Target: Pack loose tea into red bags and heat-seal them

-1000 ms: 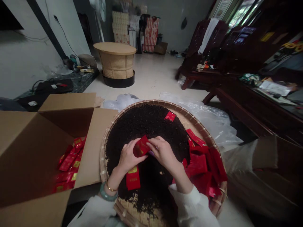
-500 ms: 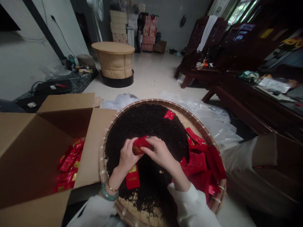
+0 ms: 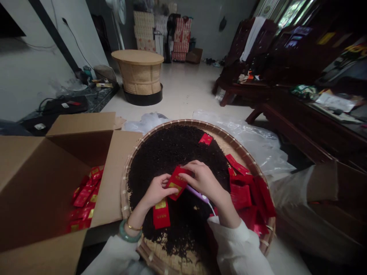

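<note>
Above a round woven bamboo tray [image 3: 124, 198] heaped with dark loose tea leaves [image 3: 163, 149], both my hands hold one red tea packet [image 3: 175, 184] with a gold label. My left hand [image 3: 156, 191] pinches its lower left side, thumb on the front. My right hand [image 3: 202, 176] grips its upper right part. Under the right hand shows a slim purple tool [image 3: 198, 194] with a white cord; whether it is held or lies on the leaves I cannot tell. Another red packet [image 3: 161, 218] lies on the leaves below my left hand.
Red packets [image 3: 242, 196] pile up along the tray's right side, and a small red packet [image 3: 205, 139] lies at the back. Left stands an open cardboard box [image 3: 109, 183] with several filled packets inside. Clear plastic sheeting [image 3: 252, 141] covers floor behind; another box [image 3: 321, 183] stands right.
The packet has turned so its gold label and lettering face me. My right hand has shifted slightly right, my left slightly down. The purple tool has come into sight.
</note>
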Demonstrator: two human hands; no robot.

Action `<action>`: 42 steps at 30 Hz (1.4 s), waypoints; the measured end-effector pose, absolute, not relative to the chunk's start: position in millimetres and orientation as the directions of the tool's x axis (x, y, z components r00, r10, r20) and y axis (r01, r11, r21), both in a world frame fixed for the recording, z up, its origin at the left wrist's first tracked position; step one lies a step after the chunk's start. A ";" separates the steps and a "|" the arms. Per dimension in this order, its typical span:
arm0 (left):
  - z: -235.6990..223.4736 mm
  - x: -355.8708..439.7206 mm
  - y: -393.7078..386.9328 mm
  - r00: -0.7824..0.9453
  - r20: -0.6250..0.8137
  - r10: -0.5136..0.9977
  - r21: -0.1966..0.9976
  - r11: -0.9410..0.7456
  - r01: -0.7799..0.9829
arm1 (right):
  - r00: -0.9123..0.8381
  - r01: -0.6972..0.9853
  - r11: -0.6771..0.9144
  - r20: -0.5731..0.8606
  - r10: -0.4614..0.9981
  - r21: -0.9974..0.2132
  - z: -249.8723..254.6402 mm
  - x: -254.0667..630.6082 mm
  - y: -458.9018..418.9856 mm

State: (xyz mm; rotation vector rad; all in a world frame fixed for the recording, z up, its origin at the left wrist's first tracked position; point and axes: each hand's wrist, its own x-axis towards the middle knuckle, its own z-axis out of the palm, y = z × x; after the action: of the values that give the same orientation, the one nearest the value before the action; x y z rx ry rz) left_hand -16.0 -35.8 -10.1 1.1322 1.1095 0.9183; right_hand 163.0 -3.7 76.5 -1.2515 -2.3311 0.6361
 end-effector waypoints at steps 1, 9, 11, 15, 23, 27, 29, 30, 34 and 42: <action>-9.0 -15.7 -36.1 0.218 -0.204 0.954 0.977 0.211 -0.010 | -0.522 0.673 0.490 0.113 0.845 -0.555 77.0 162.6 -3.5; -5.8 -13.2 -38.4 0.245 -0.164 0.956 0.980 0.130 0.149 | -0.667 0.589 0.612 0.110 0.737 -0.527 72.2 154.4 -14.9; -9.1 -13.8 -38.7 0.195 -0.109 0.975 0.965 0.057 0.255 | -0.680 0.537 0.646 0.175 0.712 -0.542 74.2 155.8 -20.2; -15.0 -17.1 -39.4 0.162 0.130 0.978 0.939 -0.174 0.295 | -0.554 0.431 0.708 0.454 0.697 -0.560 80.3 165.8 -30.8; -11.8 -20.4 -40.9 0.178 0.359 0.916 0.898 -0.391 0.203 | -0.528 0.404 0.685 0.458 0.716 -0.606 83.6 175.1 -46.0; -10.8 -18.1 -42.7 0.193 0.216 0.957 0.946 -0.254 0.200 | -0.496 0.410 0.620 0.407 0.767 -0.669 63.3 165.4 -39.7; -9.7 -16.8 -43.0 0.198 0.123 0.973 0.976 -0.154 0.151 | -0.441 0.410 0.555 0.376 0.815 -0.723 52.0 160.7 -34.3; -8.8 -16.2 -43.0 0.199 0.079 0.977 0.987 -0.105 0.124 | -0.413 0.411 0.519 0.354 0.839 -0.750 47.1 158.9 -31.6; -4.4 -15.1 -41.1 0.149 -0.038 0.988 0.995 0.024 0.093 | -0.322 0.403 0.345 0.221 0.920 -0.848 34.1 155.6 -21.6; -0.6 -9.8 -41.2 0.123 -0.226 0.966 0.967 0.238 -0.095 | -0.256 0.282 -0.004 -0.079 0.963 -0.960 18.7 151.5 -9.3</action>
State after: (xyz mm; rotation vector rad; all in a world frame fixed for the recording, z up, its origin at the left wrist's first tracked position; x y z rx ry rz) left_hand -9.8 -41.2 -0.6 1.0090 1.1515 1.0071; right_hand 151.5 -9.3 18.7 -1.3114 -1.6037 1.2935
